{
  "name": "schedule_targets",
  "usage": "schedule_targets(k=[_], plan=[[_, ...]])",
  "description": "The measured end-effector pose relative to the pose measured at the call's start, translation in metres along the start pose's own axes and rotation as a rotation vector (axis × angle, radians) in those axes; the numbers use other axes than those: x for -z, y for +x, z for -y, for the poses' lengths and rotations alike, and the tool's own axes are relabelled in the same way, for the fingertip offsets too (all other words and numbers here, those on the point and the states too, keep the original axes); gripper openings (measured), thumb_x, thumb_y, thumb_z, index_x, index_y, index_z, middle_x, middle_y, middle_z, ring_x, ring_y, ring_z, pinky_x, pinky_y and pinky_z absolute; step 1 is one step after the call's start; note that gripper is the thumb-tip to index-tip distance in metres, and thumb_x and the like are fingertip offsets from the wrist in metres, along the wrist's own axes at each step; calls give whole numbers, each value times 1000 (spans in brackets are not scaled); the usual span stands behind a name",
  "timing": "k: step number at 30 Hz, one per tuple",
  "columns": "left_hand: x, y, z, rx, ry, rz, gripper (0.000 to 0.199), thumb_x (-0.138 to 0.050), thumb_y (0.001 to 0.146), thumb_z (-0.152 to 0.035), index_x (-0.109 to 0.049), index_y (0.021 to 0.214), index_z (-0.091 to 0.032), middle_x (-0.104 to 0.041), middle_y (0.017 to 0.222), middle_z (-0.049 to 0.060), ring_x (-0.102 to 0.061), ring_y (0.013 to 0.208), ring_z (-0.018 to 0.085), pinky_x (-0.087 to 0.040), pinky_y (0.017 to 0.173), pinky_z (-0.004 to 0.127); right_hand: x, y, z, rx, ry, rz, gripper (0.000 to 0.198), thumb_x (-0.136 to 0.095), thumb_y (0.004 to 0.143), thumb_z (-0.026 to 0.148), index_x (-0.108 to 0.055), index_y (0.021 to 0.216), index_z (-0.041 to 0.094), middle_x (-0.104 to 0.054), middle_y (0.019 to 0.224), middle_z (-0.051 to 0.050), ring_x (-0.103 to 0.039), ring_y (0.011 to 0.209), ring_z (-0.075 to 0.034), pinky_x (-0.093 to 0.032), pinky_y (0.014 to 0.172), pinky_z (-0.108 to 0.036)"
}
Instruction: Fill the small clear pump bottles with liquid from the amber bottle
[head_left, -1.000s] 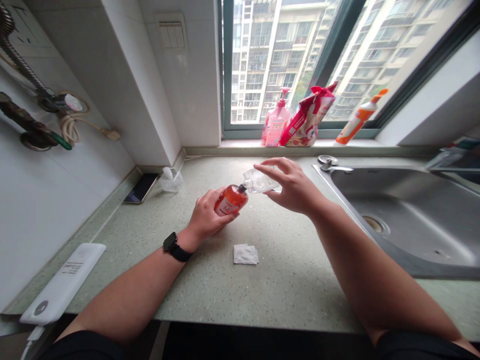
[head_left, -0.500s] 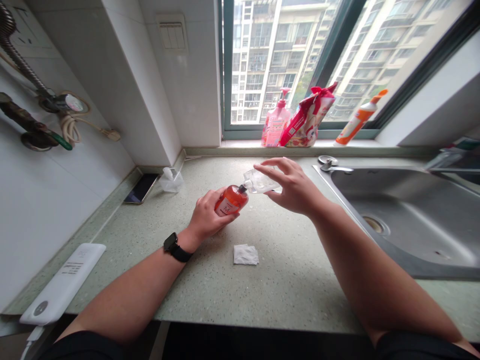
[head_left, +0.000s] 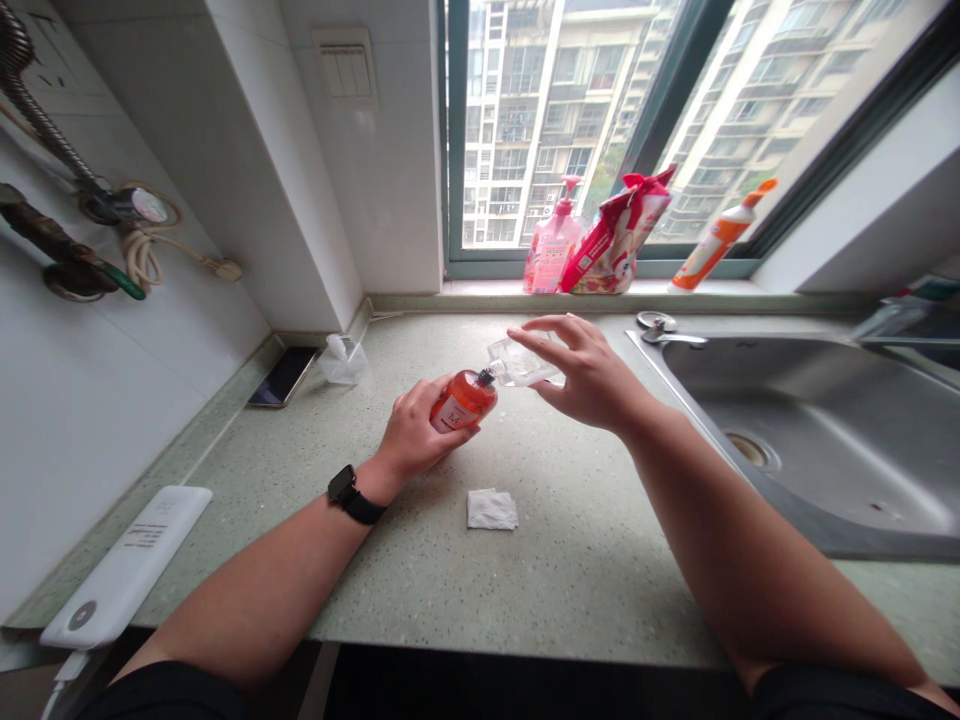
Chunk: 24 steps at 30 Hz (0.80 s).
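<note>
My left hand (head_left: 420,428) is wrapped around an orange-red bottle (head_left: 462,402) with a pale label and a dark neck. That bottle tilts up to the right. In my right hand (head_left: 581,370) is a clear bottle (head_left: 523,360), gripped between thumb and fingers and tipped toward the left. The mouths of the two bottles meet at the dark neck; whether liquid is passing between them I cannot tell. A folded white tissue (head_left: 492,509) lies on the speckled counter (head_left: 570,580) below the hands.
To the right is a steel sink (head_left: 847,420). A phone (head_left: 283,377) and a crumpled clear plastic piece (head_left: 343,360) lie at the back left. Nearer stands a white power bank (head_left: 126,567). On the sill are a pink pump bottle (head_left: 551,245), a red bag (head_left: 619,235) and an orange-white bottle (head_left: 712,245).
</note>
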<state>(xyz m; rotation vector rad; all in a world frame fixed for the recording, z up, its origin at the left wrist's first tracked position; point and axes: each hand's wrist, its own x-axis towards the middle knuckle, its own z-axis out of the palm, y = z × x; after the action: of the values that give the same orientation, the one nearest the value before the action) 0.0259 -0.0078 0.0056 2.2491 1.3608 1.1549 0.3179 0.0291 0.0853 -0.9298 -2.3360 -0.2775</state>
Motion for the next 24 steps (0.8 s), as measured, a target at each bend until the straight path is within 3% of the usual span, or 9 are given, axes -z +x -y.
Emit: schedule_targets(k=[24], plan=[[-2,-1,2,-29,14,-15,75,-86,86,-55,-58,150,-27,-73,127,10,-70,116,31,-56,102,49,0,0,1,30,-36,-9,83,-72,88,11,-48,162,41,-63,144,-9,-62,130,-33,-45,119,-63]])
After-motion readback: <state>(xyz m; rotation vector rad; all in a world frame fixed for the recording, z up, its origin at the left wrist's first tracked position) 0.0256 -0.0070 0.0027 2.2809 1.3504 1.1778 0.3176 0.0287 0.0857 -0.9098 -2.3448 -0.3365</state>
